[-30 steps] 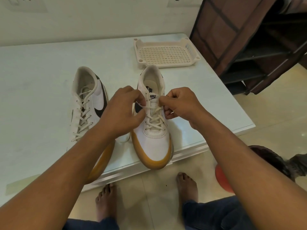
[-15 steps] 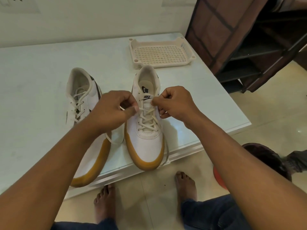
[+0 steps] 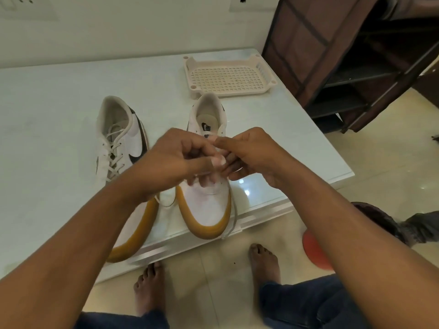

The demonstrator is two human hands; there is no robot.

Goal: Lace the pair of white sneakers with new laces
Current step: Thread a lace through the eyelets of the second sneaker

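Two white sneakers with tan soles stand toe-toward-me near the front edge of the white table. The left sneaker is laced and leans on its side. Over the laced part of the right sneaker my left hand and my right hand meet, fingers curled and pinching its white lace. One lace end trails down past the sole on the right; another loops at the shoe's left side. The hands hide the eyelets and any knot.
A cream perforated plastic tray sits at the table's back right. A dark brown fabric shelf rack stands right of the table. My bare feet are on the tiled floor, with an orange-red round object by the right one.
My hands have come together over the middle of the right sneaker, from being apart at either side of its top eyelets. The lace ends now hang slack.
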